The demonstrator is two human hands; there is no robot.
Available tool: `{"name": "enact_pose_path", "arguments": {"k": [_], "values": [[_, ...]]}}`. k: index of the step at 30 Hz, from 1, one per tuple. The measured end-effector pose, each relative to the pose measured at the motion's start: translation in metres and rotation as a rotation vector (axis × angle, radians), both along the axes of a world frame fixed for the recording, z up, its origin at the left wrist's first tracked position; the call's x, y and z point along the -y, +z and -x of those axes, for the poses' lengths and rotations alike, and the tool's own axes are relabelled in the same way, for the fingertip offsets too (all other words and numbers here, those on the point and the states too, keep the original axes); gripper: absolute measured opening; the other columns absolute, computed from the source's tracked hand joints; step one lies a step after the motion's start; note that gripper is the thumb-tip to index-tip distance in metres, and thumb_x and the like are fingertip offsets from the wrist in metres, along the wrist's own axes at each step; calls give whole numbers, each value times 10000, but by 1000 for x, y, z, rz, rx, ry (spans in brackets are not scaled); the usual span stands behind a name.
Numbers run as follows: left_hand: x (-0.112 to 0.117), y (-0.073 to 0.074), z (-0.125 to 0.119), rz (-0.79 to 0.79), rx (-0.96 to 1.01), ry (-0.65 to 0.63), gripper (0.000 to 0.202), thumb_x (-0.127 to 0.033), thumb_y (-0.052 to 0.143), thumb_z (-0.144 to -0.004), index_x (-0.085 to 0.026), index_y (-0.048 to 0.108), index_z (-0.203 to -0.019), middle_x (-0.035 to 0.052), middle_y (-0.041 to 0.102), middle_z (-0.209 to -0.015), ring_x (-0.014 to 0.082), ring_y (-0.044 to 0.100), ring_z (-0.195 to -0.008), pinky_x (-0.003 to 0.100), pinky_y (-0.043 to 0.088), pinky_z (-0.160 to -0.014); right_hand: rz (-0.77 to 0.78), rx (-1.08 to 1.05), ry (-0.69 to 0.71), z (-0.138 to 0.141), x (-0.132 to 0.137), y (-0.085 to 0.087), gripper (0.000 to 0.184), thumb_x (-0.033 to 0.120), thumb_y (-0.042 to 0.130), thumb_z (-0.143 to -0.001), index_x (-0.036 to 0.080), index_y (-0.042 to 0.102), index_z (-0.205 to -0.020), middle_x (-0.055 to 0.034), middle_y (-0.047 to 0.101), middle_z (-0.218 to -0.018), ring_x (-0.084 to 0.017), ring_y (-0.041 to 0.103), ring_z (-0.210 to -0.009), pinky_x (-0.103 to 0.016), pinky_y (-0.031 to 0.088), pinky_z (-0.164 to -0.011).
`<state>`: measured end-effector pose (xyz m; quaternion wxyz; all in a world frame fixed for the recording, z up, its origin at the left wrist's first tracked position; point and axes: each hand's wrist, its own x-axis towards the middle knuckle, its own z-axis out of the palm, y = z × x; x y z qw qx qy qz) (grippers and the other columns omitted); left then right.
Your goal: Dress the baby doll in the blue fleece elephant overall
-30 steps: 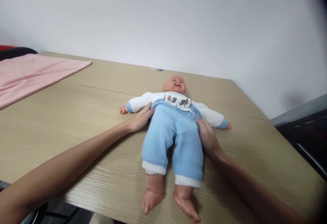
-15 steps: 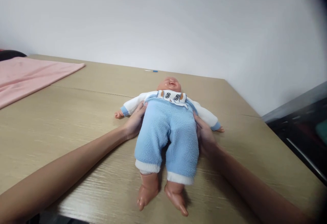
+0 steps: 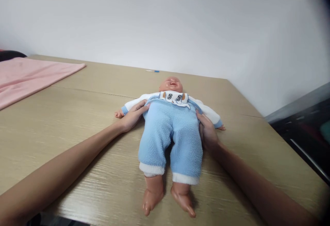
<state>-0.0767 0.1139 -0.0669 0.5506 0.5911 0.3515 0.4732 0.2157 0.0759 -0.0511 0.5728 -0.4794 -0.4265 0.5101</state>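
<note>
A baby doll (image 3: 171, 126) lies on its back on the wooden table, feet towards me and head at the far end. It wears light blue fleece overalls with white cuffs over a white top, and an animal face is on the chest. My left hand (image 3: 135, 116) grips the doll's side at the waist, thumb on the blue cloth. On the opposite side my right hand (image 3: 207, 130) holds the waist, with its thumb on top. The fingers of both hands are partly hidden beside and beneath the body. Both doll arms stretch outward.
A pink cloth (image 3: 33, 76) is spread on the table (image 3: 98, 178) at the left. Beyond the doll's head lies a blue-capped pen (image 3: 152, 70), near the white wall (image 3: 165, 26). A dark object (image 3: 304, 133) stands past the table's right edge.
The doll's legs and feet have shifted slightly to the right. My left hand has moved a little up and left along its side; the right hand stays at the waist.
</note>
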Motion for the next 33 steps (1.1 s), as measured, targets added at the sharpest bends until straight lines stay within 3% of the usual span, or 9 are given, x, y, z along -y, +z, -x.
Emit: {"name": "enact_pose_path", "arguments": {"k": [3,9,16,21,28,33], "values": [[-2,3,0,28,124,-92,268,-484,706,-988,-220,687,-1032,68,726,-1111,259,669,-1101,388,517,-1040,-42,2,-2,0,-1,0,378,600,769,-842,298,762,-1068,-60,828,-1218,-386,682,-1363,-539,580,-1139],[-5,4,0,86,203,-57,329,-544,695,-985,-239,591,-919,67,681,-980,282,662,-1020,432,532,-979,-99,66,-7,-9,-7,-9,374,611,814,-848,292,755,-1032,-46,815,-1209,-352,701,-1303,-507,527,-1202],[-5,0,-3,102,288,30,423,-572,792,-968,-238,542,-895,-7,493,-850,170,494,-803,293,455,-765,-114,19,-25,-15,-14,-17,351,567,884,-816,282,754,-974,-16,777,-1057,-289,689,-1204,-417,484,-1202],[-7,-2,-5,119,332,30,442,-567,847,-935,-214,581,-946,-13,531,-893,145,488,-821,253,433,-775,-118,-63,-11,-11,-12,-12,371,536,943,-744,274,709,-862,18,694,-882,-230,670,-980,-354,544,-1038],[-14,-13,0,36,170,93,439,-612,753,-993,-195,620,-956,-18,529,-903,148,454,-822,264,387,-785,-162,-73,-19,-10,-10,-7,349,453,885,-747,261,594,-731,18,538,-785,-207,569,-857,-334,509,-898],[-10,-3,4,-57,-9,62,404,-585,693,-1030,-189,645,-965,-6,557,-916,172,492,-870,296,391,-837,-155,-7,-34,-14,-11,-12,349,463,855,-786,258,575,-753,24,504,-785,-195,486,-791,-327,434,-793]]}}
